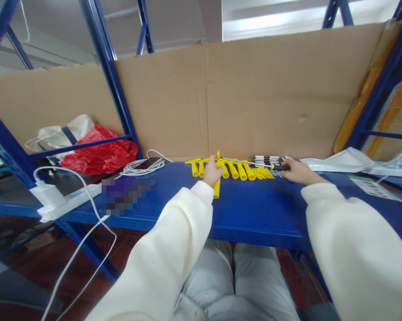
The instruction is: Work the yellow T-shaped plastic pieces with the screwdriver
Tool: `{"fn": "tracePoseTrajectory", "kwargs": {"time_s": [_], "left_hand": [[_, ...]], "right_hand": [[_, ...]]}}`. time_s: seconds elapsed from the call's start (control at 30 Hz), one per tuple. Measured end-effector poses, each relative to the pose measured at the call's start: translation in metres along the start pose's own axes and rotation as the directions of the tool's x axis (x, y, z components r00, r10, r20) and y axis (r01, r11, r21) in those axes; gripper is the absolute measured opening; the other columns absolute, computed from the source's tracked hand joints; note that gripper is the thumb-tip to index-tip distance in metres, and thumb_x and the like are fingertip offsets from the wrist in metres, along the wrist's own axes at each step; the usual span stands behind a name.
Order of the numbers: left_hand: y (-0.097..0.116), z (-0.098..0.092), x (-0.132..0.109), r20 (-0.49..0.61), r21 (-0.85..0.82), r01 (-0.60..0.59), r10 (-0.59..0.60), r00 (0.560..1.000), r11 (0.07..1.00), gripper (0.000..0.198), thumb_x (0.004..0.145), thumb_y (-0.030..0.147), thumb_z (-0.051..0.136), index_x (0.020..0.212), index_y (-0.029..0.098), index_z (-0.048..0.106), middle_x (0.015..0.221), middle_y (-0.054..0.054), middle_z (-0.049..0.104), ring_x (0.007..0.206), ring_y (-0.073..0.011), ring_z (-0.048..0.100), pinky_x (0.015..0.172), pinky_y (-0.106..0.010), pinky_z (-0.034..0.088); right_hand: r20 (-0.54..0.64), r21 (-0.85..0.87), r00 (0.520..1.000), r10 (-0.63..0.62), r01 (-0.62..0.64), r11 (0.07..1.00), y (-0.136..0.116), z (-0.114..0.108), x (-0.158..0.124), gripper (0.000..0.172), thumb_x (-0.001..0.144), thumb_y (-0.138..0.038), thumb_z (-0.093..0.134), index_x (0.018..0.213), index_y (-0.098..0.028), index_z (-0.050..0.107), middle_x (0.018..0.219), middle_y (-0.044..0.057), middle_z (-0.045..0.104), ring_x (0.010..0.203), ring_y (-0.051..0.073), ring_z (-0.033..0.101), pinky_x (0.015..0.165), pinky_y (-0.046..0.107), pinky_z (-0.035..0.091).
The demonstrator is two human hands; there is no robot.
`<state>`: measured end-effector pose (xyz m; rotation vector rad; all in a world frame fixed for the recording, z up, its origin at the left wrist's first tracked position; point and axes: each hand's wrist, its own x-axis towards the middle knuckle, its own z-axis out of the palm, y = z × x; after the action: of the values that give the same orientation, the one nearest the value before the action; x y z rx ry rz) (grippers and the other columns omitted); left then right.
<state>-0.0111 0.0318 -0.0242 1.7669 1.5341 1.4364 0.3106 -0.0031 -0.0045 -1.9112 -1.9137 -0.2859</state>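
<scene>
My left hand (212,171) is closed around a yellow T-shaped plastic piece (217,191), whose tubular end points down toward me. My right hand (295,172) grips the black handle of a screwdriver (281,168). Its long thin shaft runs left to the top of the held piece; whether the tip touches it I cannot tell. Behind and between the hands lie several more yellow tubular pieces (242,172) in a row along the cardboard. Small flat yellow pieces (264,173) are fanned out at the right end of that row.
A blue shelf top (254,214) carries everything, with a cardboard sheet (271,98) standing behind. To the left are a coiled white cable (143,166), a power strip (70,205) and a red plastic bag (98,151). White packaging (341,161) lies on the right.
</scene>
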Motion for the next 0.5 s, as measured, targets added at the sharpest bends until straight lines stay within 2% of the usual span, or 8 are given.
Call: {"fn": "tracePoseTrajectory", "kwargs": {"time_s": [0.17,0.37,0.5], "left_hand": [[-0.0011,-0.0003,-0.0002,0.024,-0.011,0.017,-0.017,1.000,1.000,0.042,0.085,0.017,0.073,0.125,0.024,0.058,0.129,-0.011,0.071,0.110,-0.0223,0.074,0.094,-0.034,0.060],[0.0001,-0.0001,0.0007,0.032,-0.006,0.015,-0.014,0.999,1.000,0.044,0.083,0.019,0.077,0.122,0.023,0.059,0.123,-0.010,0.073,0.104,-0.0218,0.075,0.091,-0.033,0.060],[0.0013,-0.0013,0.0000,0.042,0.006,0.018,-0.018,0.999,1.000,0.043,0.084,0.021,0.076,0.122,0.023,0.059,0.123,-0.010,0.073,0.105,-0.0221,0.075,0.090,-0.033,0.060]], "right_hand": [[-0.032,-0.024,0.999,0.027,-0.028,0.999,-0.0079,-0.0078,-0.0056,0.013,0.073,-0.031,0.066,0.084,-0.024,0.069,0.090,0.010,0.075,0.094,0.033,0.072,0.076,0.038,0.053],[-0.034,-0.046,0.999,0.043,-0.045,0.998,-0.0061,-0.0042,-0.0073,0.024,0.072,-0.029,0.070,0.094,-0.022,0.062,0.085,0.011,0.073,0.084,0.031,0.071,0.070,0.037,0.050],[-0.015,-0.038,1.000,0.005,-0.006,0.999,-0.0019,0.0002,-0.0028,0.023,0.072,-0.031,0.068,0.093,-0.023,0.065,0.085,0.010,0.074,0.083,0.032,0.071,0.071,0.039,0.052]]}}
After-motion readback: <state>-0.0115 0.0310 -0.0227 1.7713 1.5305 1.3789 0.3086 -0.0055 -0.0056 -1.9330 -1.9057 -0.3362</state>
